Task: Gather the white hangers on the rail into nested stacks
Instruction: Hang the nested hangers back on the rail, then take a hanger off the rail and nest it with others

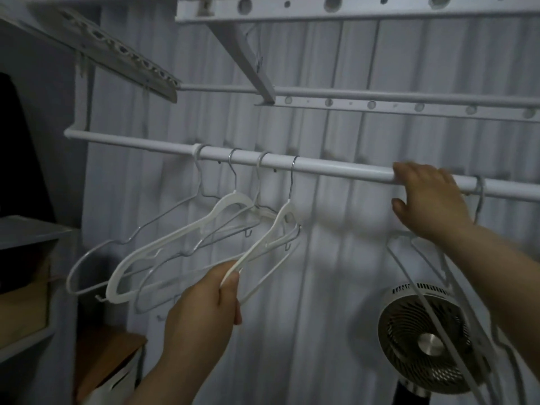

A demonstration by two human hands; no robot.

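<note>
A white rail (336,167) runs across the view. Several white hangers hang from it left of centre, spaced apart and swung to the left. My left hand (210,299) pinches the lower arm of the rightmost of these, a white plastic hanger (268,238). A thicker white hanger (181,235) and two thin wire hangers (96,252) hang further left. My right hand (429,197) rests on the rail, fingers over the top, thumb below. Behind my right wrist hang more white hangers (423,287), their hook (479,188) just right of the hand.
A round fan (420,337) stands low on the right. White curtains (336,127) hang behind the rail. Perforated drying-rack bars (380,105) and another rod run above. A grey shelf (26,232) and a wooden-topped unit (108,358) stand at the left.
</note>
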